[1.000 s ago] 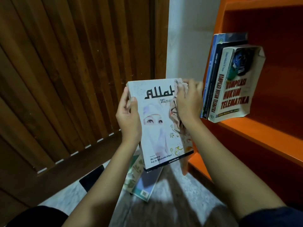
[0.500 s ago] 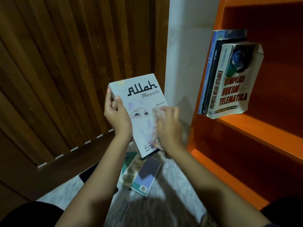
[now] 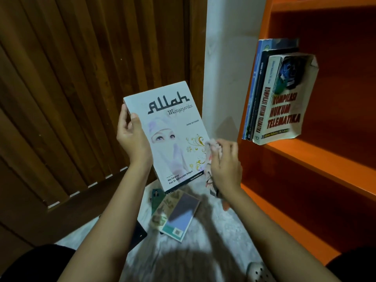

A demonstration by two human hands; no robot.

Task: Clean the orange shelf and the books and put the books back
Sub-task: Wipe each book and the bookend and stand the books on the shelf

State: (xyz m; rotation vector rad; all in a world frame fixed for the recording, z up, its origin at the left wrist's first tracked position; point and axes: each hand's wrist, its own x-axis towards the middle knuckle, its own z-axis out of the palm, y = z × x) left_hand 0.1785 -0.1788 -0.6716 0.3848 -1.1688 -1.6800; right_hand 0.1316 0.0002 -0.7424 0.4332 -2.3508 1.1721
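Below you lies a pale speckled floor [image 3: 219,226], closed in by a dark wall of wooden slats [image 3: 81,98], a strip of white wall [image 3: 223,58] ahead, and the orange shelf [image 3: 317,157], whose boards run out of the picture at the top and side. Your left hand [image 3: 132,139] grips the white book [image 3: 173,127] by its spine edge, thumb on the front cover, and holds it up, tilted, in front of the slats and clear of the shelf. Your right hand [image 3: 224,167] is curled round a pale patterned cloth [image 3: 211,151] at the book's lower edge; whether the cloth touches the cover is hard to tell. The held book hides the top of a loose pile of books [image 3: 179,214] on the floor, so you can count at least two there. A dark flat thing [image 3: 140,231] beside your left forearm is half covered and cannot be made out. On the shelf stand three books, pressed together against its side panel: a blue book [image 3: 252,86], a black book [image 3: 259,94] and a cream paperback [image 3: 284,102] with a bent top corner
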